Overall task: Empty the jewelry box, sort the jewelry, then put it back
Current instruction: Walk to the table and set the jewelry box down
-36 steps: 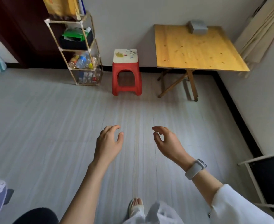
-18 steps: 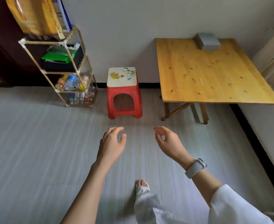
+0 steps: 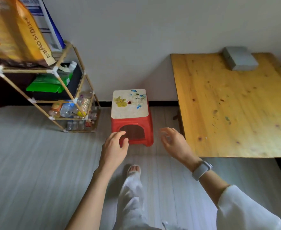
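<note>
A closed grey jewelry box (image 3: 239,60) sits at the far edge of a wooden table (image 3: 232,113), close to the wall, right of the table's middle. Its lid is down and it lies flat on the boards. The table fills the right side of the scene, its near edge running just beyond the person's right forearm.

Both hands hang in the air over the floor, well short of the box and touching nothing. The left hand (image 3: 114,146) is loose, its fingers gently curved and its thumb apart from them, holding nothing. The right hand (image 3: 174,143) is held just left of the table's near left corner; its fingertips are blurred, so their exact pose is hard to read, but the fingers seem relaxed and carry nothing. A pale grey watch (image 3: 201,170) bands the right wrist, and a white sleeve (image 3: 246,208) covers the forearm nearer the camera.

Between the hands and the wall stands a red plastic stool (image 3: 131,117) with a flowered cream top; the left hand overlaps its near face in the view. Further left, a bamboo rack (image 3: 53,97) holds plastic bottles, a green packet and an orange bag on top. Below, a foot in a sandal (image 3: 134,170) steps on the grey striped floor (image 3: 28,163).
</note>
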### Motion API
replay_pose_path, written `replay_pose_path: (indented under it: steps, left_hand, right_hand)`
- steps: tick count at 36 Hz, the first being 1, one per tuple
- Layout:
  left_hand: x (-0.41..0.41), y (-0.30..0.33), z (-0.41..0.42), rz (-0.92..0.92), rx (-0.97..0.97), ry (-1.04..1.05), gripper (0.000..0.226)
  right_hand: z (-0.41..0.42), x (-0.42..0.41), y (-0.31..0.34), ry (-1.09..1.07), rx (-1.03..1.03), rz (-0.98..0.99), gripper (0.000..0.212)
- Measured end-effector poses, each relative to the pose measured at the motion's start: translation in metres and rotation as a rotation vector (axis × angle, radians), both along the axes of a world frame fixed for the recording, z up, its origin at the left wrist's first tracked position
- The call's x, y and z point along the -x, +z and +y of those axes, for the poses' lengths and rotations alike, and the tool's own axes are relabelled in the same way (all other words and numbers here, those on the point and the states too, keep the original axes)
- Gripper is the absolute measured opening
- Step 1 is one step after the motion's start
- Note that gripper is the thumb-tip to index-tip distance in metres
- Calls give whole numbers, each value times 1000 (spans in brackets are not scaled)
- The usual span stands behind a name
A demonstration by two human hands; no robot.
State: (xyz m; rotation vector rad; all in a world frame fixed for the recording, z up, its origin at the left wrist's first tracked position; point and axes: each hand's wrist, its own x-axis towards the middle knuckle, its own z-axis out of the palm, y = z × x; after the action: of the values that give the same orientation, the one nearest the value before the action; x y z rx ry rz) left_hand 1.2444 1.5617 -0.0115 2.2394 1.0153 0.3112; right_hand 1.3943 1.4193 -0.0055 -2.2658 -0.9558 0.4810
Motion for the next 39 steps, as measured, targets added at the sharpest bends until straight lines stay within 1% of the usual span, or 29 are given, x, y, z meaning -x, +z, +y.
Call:
replay_pose_path:
  steps: [3, 9, 16, 27, 34, 39]
  left_hand:
    - [-46, -2, 48, -7, 11, -46, 33]
    - [-142, 5, 131, 26, -20, -168, 33]
    - [-261, 12, 172, 41, -2, -361, 33]
    - [-418, -7, 169, 87, 15, -553, 34]
    - [-525, -8, 142, 121, 27, -645, 35]
    - [-581, -10, 120, 144, 36, -745, 35]
  right_hand:
    - [44, -40, -1, -35, 1, -10, 32]
    - [116, -113, 7, -176, 12, 44, 32]
    - [148, -194, 14, -344, -8, 47, 33]
    - [133, -321, -17, -499, 14, 74, 31]
    - [107, -410, -31, -566, 25, 95, 30]
    - [92, -450, -40, -654, 5, 95, 30]
